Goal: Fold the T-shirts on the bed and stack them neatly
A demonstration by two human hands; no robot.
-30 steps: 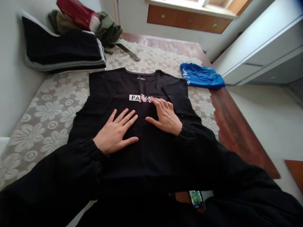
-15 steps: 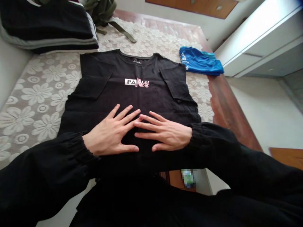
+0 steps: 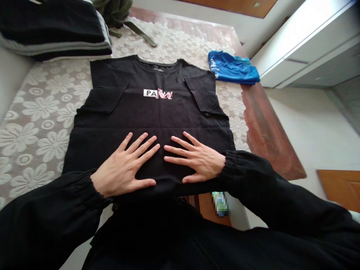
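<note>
A black T-shirt point(image 3: 157, 116) with a white and pink chest print lies spread front up, its collar away from me and both sleeves laid inward over the body. My left hand point(image 3: 126, 167) rests flat on the lower left part of the shirt, fingers spread. Palm down on the lower right part is my right hand point(image 3: 198, 159), also with fingers apart. A small gap separates the two sets of fingertips. Neither hand grips any cloth. The hem lies close to my body, partly hidden by my sleeves.
A floral lace cloth point(image 3: 53, 101) covers much of the reddish wooden table point(image 3: 270, 131). Folded clothes point(image 3: 56, 28) are stacked at the far left, beside a dark green bag point(image 3: 112, 11). A folded blue garment point(image 3: 233, 69) lies by the right edge.
My hands have slid apart; the fingertips that overlapped at the middle are now separated. Both hands stay flat on the shirt. The whole view has shifted slightly.
</note>
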